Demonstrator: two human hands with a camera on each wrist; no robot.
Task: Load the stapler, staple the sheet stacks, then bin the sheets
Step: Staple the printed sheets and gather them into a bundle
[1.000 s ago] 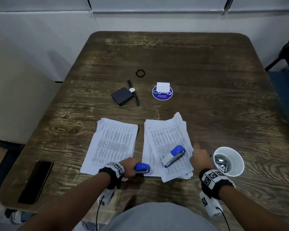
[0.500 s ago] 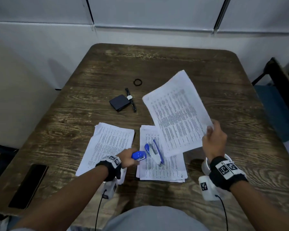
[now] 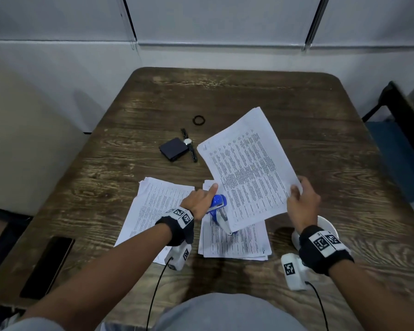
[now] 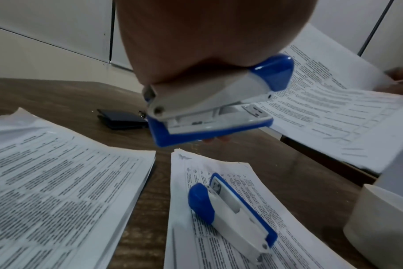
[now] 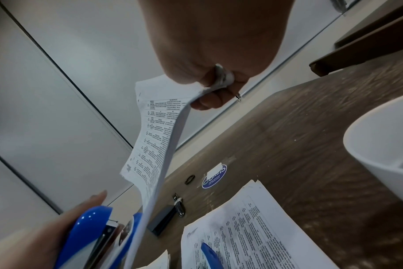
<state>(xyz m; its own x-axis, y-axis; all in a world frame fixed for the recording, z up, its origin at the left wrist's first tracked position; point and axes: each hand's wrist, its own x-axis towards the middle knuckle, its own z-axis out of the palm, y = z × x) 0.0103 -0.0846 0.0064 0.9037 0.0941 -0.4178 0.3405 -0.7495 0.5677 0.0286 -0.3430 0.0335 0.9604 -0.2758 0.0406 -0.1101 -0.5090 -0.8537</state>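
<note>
My left hand [image 3: 201,199] grips a blue and white stapler [image 3: 217,202] a little above the table, one finger stretched forward. Its open mouth [image 4: 253,111] faces the near-left edge of a lifted sheet stack [image 3: 246,168]. My right hand [image 3: 299,194] pinches that stack by its right edge [image 5: 219,80] and holds it tilted over the table. A second stapler [image 4: 232,213] lies on the middle sheet stack [image 3: 234,244]. Another sheet stack [image 3: 158,206] lies to the left. No bin is in view.
A white cup [image 3: 328,225] stands behind my right wrist. Farther back on the wooden table [image 3: 249,96] lie a black wallet [image 3: 173,149], a watch [image 3: 189,144], a black ring [image 3: 198,120] and a blue sticker [image 5: 214,176]. A phone [image 3: 48,266] lies near the front left edge. A chair [image 3: 397,149] stands at the right.
My right hand has lifted a sheet stack off the middle pile, and the second stapler slid onto the sheets beneath. My left hand has raised its stapler toward the lifted stack.
</note>
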